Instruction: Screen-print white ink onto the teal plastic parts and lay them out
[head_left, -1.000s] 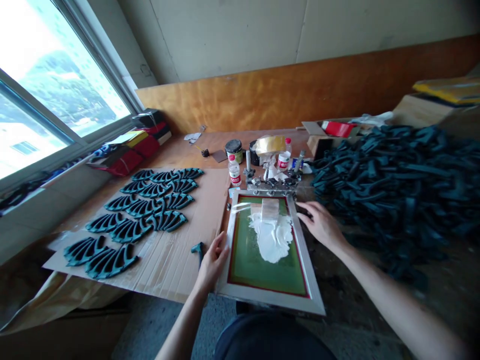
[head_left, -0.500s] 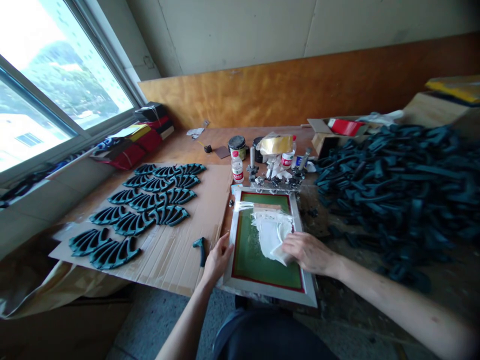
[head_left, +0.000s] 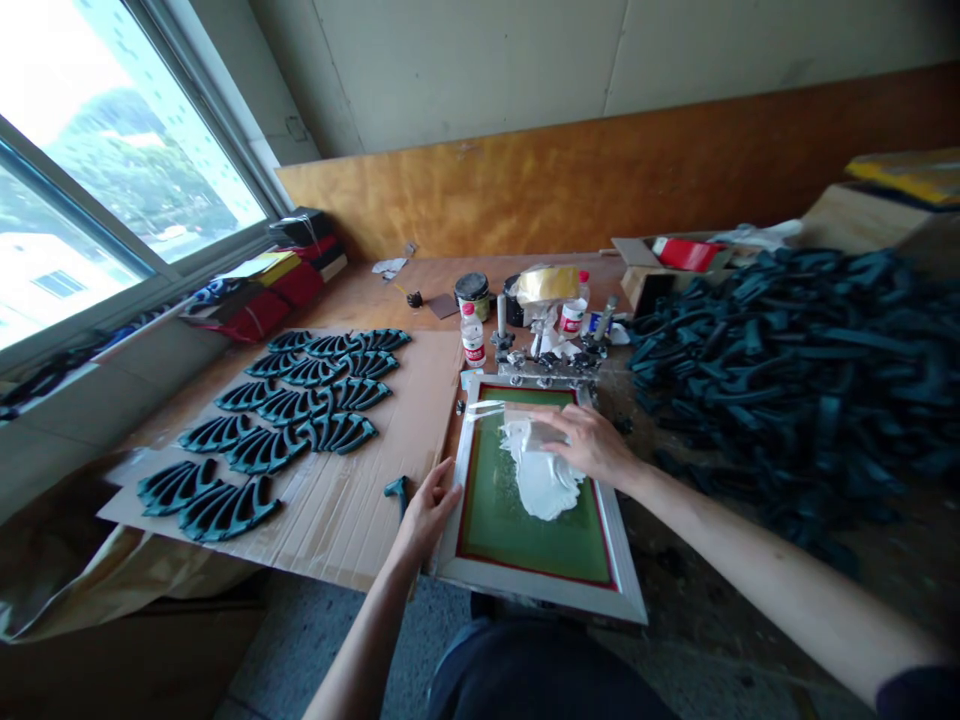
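A screen printing frame [head_left: 624,560] with green mesh lies in front of me, its near end close to my body. White ink [head_left: 550,487] forms a thick patch on the mesh. My right hand [head_left: 592,445] is closed over a squeegee [head_left: 529,428] at the far edge of the ink; the fingers hide part of it. At the left rim of the frame, my left hand [head_left: 429,512] grips the edge with thumb and fingers. Beside that hand, a single dark green handle-shaped piece [head_left: 397,490] lies on the cardboard [head_left: 330,535], partly covered by it.
Dark green fan-like groups of pieces [head_left: 279,400] stand in rows on the cardboard. A big pile of similar pieces [head_left: 795,370] fills the right side. Behind the frame are a metal clamp [head_left: 544,368], a red-capped bottle [head_left: 473,338] and a can [head_left: 473,292].
My right hand has moved away from me, from the near side of the ink to the squeegee. The frame's near end looks slightly raised, with my left hand still at its edge.
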